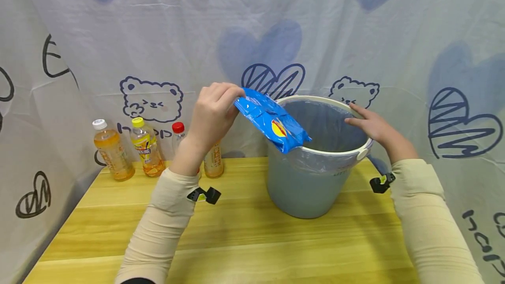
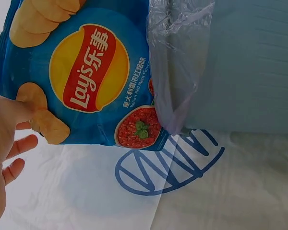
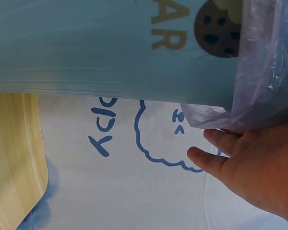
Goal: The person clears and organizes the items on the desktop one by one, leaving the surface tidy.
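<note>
My left hand (image 1: 215, 108) pinches the upper corner of a blue Lay's chip bag (image 1: 272, 119). The bag slants down to the right, its lower end overlapping the near left rim of a grey-blue trash bin (image 1: 304, 192). In the left wrist view, the bag's printed front (image 2: 89, 67) shows beside the bin's clear liner (image 2: 180, 67). On the opposite side, my right hand (image 1: 375, 124) rests at the bin's white rim, its fingers extended. Those fingers (image 3: 213, 163) lie by the overhanging liner in the right wrist view.
Several drink bottles stand at the table's back left, among them a white-capped one (image 1: 114, 150), a yellow-capped one (image 1: 147, 148) and a red-capped one (image 1: 178, 133) partly behind my left arm. A printed curtain (image 1: 260, 3) hangs behind the wooden table (image 1: 236, 240).
</note>
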Demonstrator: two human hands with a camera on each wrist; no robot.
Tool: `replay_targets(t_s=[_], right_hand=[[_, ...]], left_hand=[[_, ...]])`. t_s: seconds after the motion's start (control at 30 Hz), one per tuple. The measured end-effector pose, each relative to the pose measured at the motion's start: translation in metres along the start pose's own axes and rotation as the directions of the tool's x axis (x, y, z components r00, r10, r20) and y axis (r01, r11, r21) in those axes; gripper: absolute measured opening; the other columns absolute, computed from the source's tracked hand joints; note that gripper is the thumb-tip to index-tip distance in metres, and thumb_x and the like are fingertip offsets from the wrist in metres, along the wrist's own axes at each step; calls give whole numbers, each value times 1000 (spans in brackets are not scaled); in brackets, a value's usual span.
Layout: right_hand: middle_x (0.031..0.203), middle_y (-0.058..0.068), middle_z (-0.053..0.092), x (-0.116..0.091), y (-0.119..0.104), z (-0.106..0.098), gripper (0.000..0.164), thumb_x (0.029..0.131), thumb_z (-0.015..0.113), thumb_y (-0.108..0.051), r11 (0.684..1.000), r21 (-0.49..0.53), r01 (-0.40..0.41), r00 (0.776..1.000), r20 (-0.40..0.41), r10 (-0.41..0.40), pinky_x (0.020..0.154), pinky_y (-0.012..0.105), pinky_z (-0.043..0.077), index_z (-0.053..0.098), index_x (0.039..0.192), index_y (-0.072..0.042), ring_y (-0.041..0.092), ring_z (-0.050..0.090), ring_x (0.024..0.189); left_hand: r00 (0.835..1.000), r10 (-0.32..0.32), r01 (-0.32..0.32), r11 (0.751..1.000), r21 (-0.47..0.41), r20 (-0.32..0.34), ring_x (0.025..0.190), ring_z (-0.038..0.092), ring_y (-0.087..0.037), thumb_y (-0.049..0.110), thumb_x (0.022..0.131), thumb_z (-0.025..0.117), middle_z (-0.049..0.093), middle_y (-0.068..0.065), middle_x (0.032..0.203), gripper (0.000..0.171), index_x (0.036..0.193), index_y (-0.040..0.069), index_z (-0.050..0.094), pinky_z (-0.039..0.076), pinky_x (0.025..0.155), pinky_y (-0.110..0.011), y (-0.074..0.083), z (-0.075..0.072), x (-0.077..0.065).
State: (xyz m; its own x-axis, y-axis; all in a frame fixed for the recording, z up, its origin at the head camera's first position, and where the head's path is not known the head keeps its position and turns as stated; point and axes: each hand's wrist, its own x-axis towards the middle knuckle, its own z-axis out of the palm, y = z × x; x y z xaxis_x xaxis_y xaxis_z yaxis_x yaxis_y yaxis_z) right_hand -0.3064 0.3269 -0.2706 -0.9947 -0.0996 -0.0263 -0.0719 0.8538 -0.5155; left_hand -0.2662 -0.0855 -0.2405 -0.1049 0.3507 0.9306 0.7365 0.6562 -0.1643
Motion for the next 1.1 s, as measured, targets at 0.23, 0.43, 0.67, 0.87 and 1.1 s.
replay_targets(t_s=[0.23,0.43,0.67,0.87,1.1], right_hand=[[161,25,1,0,-1,0,75,101,40,-49,1000,-3,-1,1000,-5,1,111,71,11,3,157,-15,56,5,144],[161,25,1,-1,-1,1,76,100,40,-50,1000,-1,-8,1000,-8,8,111,72,12,3,157,-16,56,6,144],[162,24,1,-2,-2,1,75,101,40,-49,1000,2,-5,1000,-7,5,111,72,11,3,157,-17,56,5,144],[162,24,0,0,-3,0,75,101,40,-48,1000,13,3,1000,-3,-3,112,71,10,3,157,-17,55,4,145],[162,24,0,0,-1,1,74,101,40,-47,1000,12,-8,1000,-7,8,111,72,10,3,157,-17,55,4,145]], left_hand=[[1000,13,-14,995,-98,-8,90,64,-28,6,92,65,72,-11,98,7,98,4,68,47,70,-36,6,5,0],[998,28,-20,986,-168,47,94,64,-27,1,92,62,72,-11,99,9,99,3,67,50,79,-37,11,15,-1],[991,35,-8,978,-207,126,94,64,-25,3,95,59,71,-7,97,8,99,5,66,51,81,-38,14,31,-7],[976,27,7,988,-154,217,93,64,-26,6,93,62,70,-7,100,7,99,7,67,49,75,-38,16,38,-13],[964,8,17,995,-95,264,99,64,-26,11,91,68,70,-5,104,10,101,11,69,50,77,-40,16,41,-16]])
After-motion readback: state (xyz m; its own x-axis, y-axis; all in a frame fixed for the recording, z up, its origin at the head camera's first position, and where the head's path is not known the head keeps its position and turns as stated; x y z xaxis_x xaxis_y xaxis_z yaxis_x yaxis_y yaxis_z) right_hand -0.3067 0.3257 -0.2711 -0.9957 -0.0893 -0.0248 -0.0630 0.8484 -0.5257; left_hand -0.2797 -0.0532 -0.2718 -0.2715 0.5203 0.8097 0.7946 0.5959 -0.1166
